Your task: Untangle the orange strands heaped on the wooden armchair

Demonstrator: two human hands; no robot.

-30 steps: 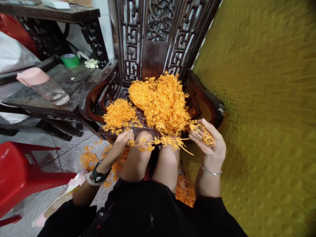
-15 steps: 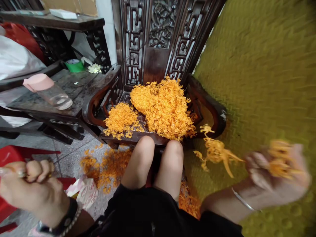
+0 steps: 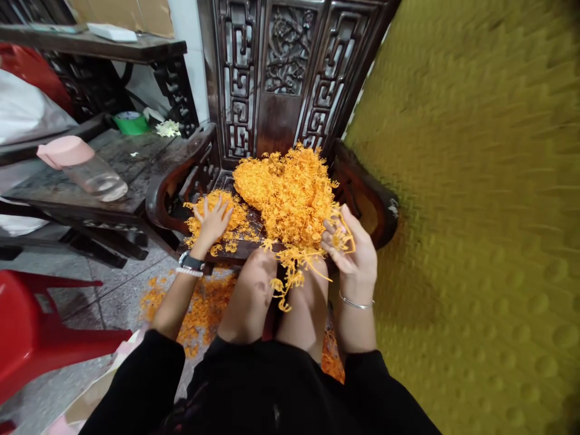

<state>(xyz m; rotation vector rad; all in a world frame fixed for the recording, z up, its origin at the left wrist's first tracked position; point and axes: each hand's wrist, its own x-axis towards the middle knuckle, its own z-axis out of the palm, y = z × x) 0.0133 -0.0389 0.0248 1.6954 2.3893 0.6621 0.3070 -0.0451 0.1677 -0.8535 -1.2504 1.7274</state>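
My left hand lies with fingers spread on the smaller pile of loose orange plastic pieces at the left of a carved wooden chair seat. My right hand is curled around a strand of frilly orange plastic pieces. Part of that strand loops over the fingers, and its end dangles above my knees. Behind it, the big heap of orange strands covers the middle and right of the seat. The single pieces are too small to name.
A dark wooden chair with curved arms faces me. On the left a side seat carries a water bottle and green tape. A red plastic stool stands lower left. A yellow textured mat rises on the right. Orange bits litter the floor.
Both hands came inward from the far sides. My left hand went from closed to spread on the small pile. My right hand brought the orange strand over my knees beside the heap.
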